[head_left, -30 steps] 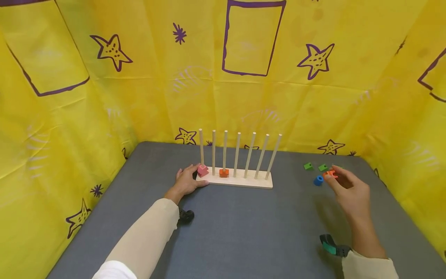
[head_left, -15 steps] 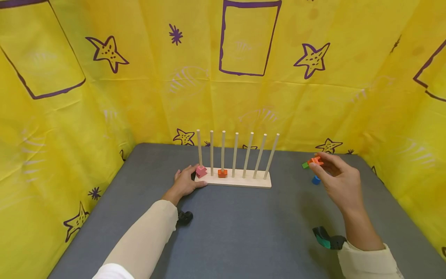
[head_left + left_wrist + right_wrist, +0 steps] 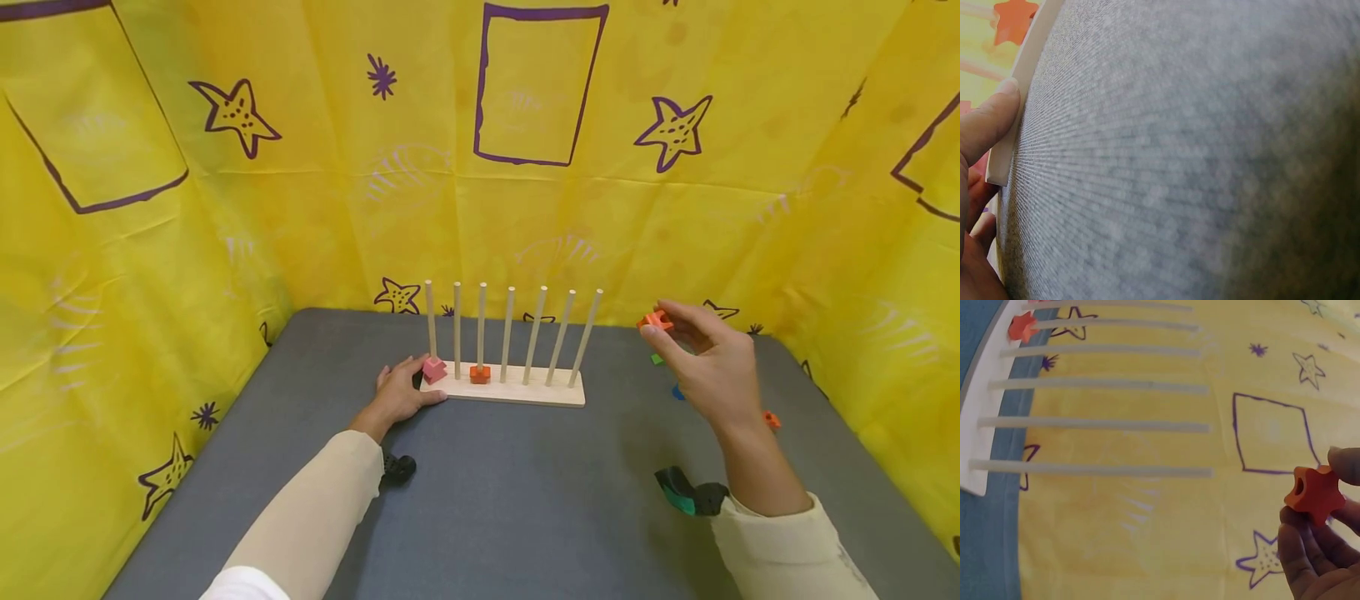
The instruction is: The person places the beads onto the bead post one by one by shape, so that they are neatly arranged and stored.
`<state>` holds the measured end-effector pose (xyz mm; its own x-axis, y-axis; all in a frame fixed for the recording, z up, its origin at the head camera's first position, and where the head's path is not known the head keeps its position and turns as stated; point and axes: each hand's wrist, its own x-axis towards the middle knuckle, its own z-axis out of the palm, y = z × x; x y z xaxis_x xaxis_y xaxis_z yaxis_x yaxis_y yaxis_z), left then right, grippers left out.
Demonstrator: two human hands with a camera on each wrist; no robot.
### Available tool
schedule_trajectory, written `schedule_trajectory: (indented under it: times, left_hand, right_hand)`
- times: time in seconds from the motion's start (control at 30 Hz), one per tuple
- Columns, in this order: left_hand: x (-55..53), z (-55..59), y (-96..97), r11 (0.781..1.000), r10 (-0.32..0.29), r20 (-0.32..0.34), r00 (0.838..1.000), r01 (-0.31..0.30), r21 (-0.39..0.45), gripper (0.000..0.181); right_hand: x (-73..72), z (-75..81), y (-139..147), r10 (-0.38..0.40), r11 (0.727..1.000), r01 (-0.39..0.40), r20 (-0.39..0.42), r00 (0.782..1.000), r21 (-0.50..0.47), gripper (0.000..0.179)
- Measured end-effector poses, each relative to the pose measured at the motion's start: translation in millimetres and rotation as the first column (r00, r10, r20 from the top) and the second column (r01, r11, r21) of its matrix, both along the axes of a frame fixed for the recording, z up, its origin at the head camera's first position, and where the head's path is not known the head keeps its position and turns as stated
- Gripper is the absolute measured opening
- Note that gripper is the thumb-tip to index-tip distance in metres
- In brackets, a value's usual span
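A wooden peg stand (image 3: 525, 389) with several upright pegs rests on the table. A pink block (image 3: 434, 370) sits low on its leftmost peg, and an orange star bead (image 3: 480, 374) is at the bottom of the third. My left hand (image 3: 401, 392) grips the stand's left end; in the left wrist view the thumb (image 3: 997, 115) presses the base's edge. To the right of the stand, my right hand (image 3: 712, 358) pinches another orange star bead (image 3: 1317, 495) between thumb and fingertips, raised above the table. Its hole shows in the right wrist view.
Beyond the right hand lie a green block (image 3: 657, 359) and a blue bead (image 3: 678, 392), both partly hidden. Another orange piece (image 3: 772, 419) lies right of the wrist. A yellow patterned cloth (image 3: 525, 225) walls the grey table (image 3: 510, 483) at the back and sides.
My right hand has lifted the orange star bead from among the loose pieces and carried it leftward and up in view. The left hand has stayed on the stand.
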<state>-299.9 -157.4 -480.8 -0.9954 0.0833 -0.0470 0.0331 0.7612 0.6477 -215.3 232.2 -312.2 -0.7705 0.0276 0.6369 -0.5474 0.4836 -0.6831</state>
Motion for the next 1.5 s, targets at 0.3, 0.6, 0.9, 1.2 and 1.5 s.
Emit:
schedule_trajectory:
  times: [0.3, 0.6, 0.9, 1.2, 1.5]
  left_hand:
    - [-0.7, 0.4, -2.3, 1.000, -0.005, -0.018, 1.000, 0.005, 0.002, 0.083]
    - [2.7, -3.5, -4.3, 1.000, 0.002, -0.007, 1.000, -0.002, -0.003, 0.082]
    - [3.4, -8.4, 0.1, 1.000, -0.006, -0.013, 1.000, 0.006, -0.013, 0.082]
    - [2.9, -4.0, 3.1, 1.000, -0.002, -0.016, 1.000, 0.001, -0.006, 0.082]
    - [0.8, 1.1, 1.3, 1.000, 0.000, -0.018, 1.000, 0.000, -0.002, 0.082]
  right_hand:
    - [-9.7, 15.9, -23.7, 0.078, 0.996, -0.080, -0.037, 0.996, -0.047, 0.037]
    - [-17.1, 23.5, -49.6, 0.160, 0.987, -0.161, -0.056, 0.986, -0.014, 0.035]
    - [-25.4, 29.1, -69.0, 0.215, 0.976, -0.216, -0.092, 0.972, -0.006, 0.034]
    - [-37.0, 31.9, -89.9, 0.235, 0.972, -0.236, -0.111, 0.966, 0.001, 0.034]
    - [-52.3, 33.1, -112.4, 0.258, 0.965, -0.262, -0.107, 0.960, -0.025, 0.033]
